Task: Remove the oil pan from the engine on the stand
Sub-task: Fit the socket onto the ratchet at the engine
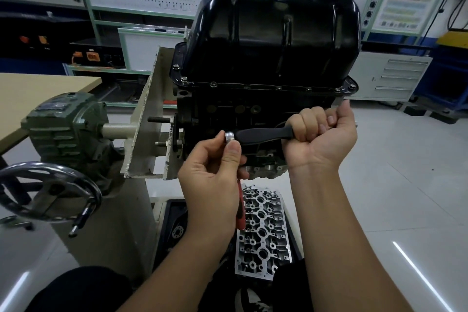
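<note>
The oil pan [273, 33], glossy black and ribbed, sits uppermost on the inverted engine [243, 119], bolts along its flange. The right hand [321, 134] grips a black tool handle [263, 134]; the left hand [215, 175] pinches its silver end.

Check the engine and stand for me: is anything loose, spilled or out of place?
No spill or damage shows. The oil pan sits square on the inverted engine, flange bolts in place. One oddity: a bare cylinder head lies low under the engine, near the person's legs.
</note>
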Tool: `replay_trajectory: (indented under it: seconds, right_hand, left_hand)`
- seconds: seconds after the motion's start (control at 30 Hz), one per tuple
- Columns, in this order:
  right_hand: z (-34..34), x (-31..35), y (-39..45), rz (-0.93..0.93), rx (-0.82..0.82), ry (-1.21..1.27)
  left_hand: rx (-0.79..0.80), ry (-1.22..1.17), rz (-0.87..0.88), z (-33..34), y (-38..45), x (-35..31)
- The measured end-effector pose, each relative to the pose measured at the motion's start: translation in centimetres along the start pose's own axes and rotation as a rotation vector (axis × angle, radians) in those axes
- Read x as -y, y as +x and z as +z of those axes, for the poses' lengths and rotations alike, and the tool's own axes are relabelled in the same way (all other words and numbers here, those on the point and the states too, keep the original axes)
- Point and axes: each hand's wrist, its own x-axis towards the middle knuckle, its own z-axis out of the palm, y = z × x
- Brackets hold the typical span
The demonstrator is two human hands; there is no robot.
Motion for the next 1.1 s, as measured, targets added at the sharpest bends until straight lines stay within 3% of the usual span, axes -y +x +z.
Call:
replay_trajectory:
  seconds: [0.13,0.23,0.4,0.53,0.67,0.83,0.97,1.1]
  right_hand:
    - [0.4,-1.4,-0.3,0.101,-0.145,-0.021]
    - [0.7,-2.8,-0.9,0.159,-0.19,-0.208]
    - [1.0,-3.4,-2.4,0.407,0.066,-0.722]
    - [1.4,-3.0,-3.2,0.457,0.315,-1.266]
    - [2.0,-3.0,-5.5,0.296,0.488,-1.425]
    - [1.3,-1.9,-9.1,-0.05,0.718,-1.4]
    - [1.7,-0.6,-9.1,-0.264,0.609,-1.476]
    - [3.3,1.2,-7.3,-0.393,0.645,-1.621]
  left_hand:
    - [0.116,0.008,0.074,-0.8,1.0,-0.3]
    - [0.238,0.142,0.174,-1.1,0.8,-0.3]
    - [0.481,0.277,0.167,-1.2,-0.1,-0.1]
    - [0.424,0.21,0.114,-1.0,-0.1,-1.1]
    - [0.353,0.093,0.079,-1.0,0.9,-3.3]
    - [0.473,0.009,-0.003,-0.8,0.4,-4.6]
    - [0.523,0.171,0.06,-0.4,-0.2,-4.6]
    - [0.521,0.33,0.096,-0.8,1.5,-4.9]
